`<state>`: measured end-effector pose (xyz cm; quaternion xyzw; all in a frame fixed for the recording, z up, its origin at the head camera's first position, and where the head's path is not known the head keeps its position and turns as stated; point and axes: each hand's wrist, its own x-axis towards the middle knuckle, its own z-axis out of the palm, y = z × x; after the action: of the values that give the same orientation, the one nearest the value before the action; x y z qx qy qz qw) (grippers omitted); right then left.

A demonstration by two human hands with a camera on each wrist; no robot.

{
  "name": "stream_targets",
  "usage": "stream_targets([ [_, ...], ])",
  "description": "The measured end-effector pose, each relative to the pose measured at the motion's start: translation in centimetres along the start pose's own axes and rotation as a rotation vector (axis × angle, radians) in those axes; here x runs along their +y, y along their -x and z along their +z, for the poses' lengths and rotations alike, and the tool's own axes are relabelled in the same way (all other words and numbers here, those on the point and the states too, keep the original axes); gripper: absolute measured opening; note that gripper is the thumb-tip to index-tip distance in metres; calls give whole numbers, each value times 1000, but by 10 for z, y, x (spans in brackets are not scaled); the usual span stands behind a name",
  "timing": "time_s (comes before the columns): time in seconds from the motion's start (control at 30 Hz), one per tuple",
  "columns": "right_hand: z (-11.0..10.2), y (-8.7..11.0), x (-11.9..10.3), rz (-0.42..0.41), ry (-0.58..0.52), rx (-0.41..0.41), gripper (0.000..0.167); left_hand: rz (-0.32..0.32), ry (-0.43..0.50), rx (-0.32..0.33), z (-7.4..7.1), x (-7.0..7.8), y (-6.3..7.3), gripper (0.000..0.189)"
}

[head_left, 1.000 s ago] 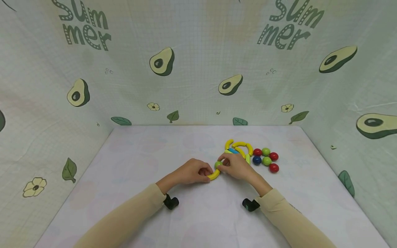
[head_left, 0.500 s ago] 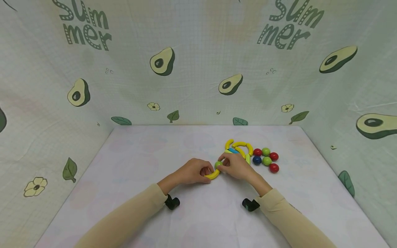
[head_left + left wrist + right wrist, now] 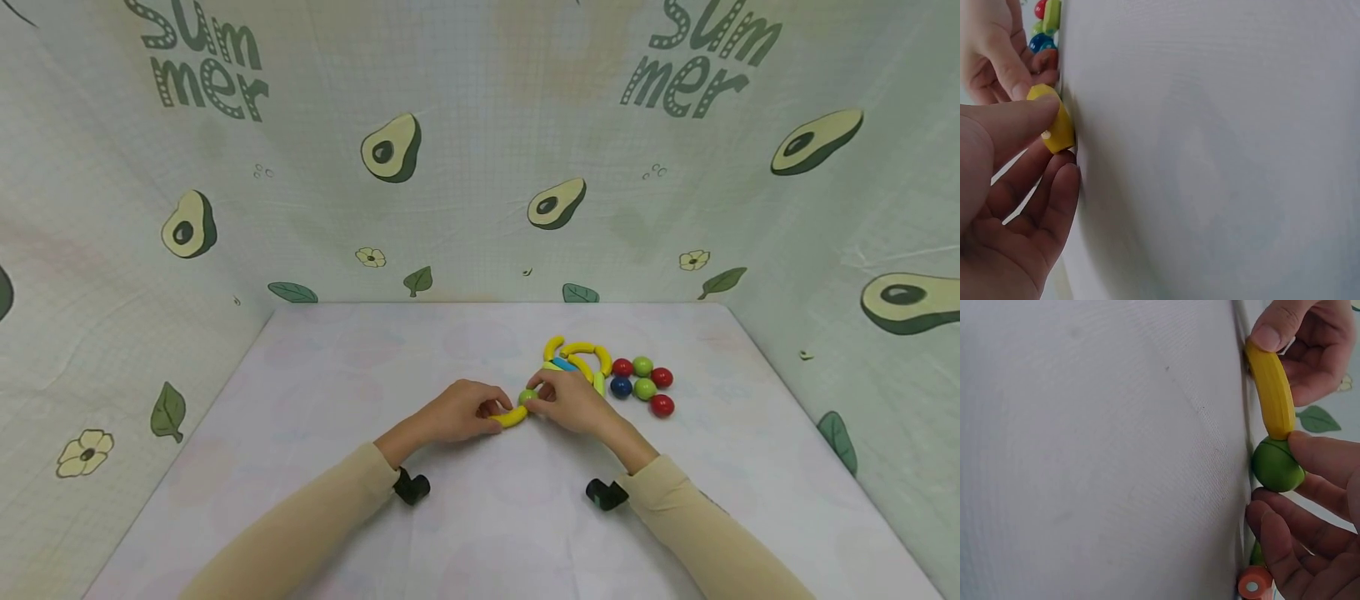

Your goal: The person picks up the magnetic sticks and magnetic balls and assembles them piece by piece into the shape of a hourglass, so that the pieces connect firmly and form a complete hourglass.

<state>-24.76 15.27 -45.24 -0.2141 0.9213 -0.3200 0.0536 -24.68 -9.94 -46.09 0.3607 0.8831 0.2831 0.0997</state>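
My left hand (image 3: 461,410) pinches one end of a yellow toy banana (image 3: 510,417), thumb on top in the left wrist view. The banana lies on the table, and its other end meets a small green ball (image 3: 1277,464) in the right wrist view. My right hand (image 3: 566,402) holds that ball between thumb and fingers, the thumb tip also close to the banana's end. Beyond the right hand lie several yellow toy bananas (image 3: 578,348), a blue piece (image 3: 564,365) and a light green piece (image 3: 599,383), partly hidden by the hand.
To the right of the bananas sit red balls (image 3: 662,406), green balls (image 3: 645,389) and a dark blue ball (image 3: 621,387). An orange piece with a white dot (image 3: 1254,582) shows low in the right wrist view. Patterned cloth walls (image 3: 480,167) surround the table (image 3: 360,358).
My left hand has shifted slightly left and away from me, turning the banana so its held end sits farther back. The right hand and green ball stay nearly still.
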Motion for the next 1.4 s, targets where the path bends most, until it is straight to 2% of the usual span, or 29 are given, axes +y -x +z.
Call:
stream_targets([
  [0.17, -1, 0, -1, -14, 7, -5, 23, -14, 7, -3, -3, -3, 2, 30],
  [0.4, -2, -1, -1, -42, 11, -6, 24, -105, 46, 25, -7, -2, 3, 32],
  [0.57, 0, -2, 0, -41, 12, 4, 24, -104, 26, 33, -6, -3, 0, 35],
  [0.8, 4, -7, -3, -35, 21, 9, 23, -76, -22, 55, -4, -2, -3, 30],
  [1.03, 7, -10, -6, 14, 27, 12, 27, -125, -4, 47, -5, 0, -2, 35],
  [1.4, 12, -12, -12, 45, 2, 41, 27, -130, 14, 14, -7, -2, -2, 38],
])
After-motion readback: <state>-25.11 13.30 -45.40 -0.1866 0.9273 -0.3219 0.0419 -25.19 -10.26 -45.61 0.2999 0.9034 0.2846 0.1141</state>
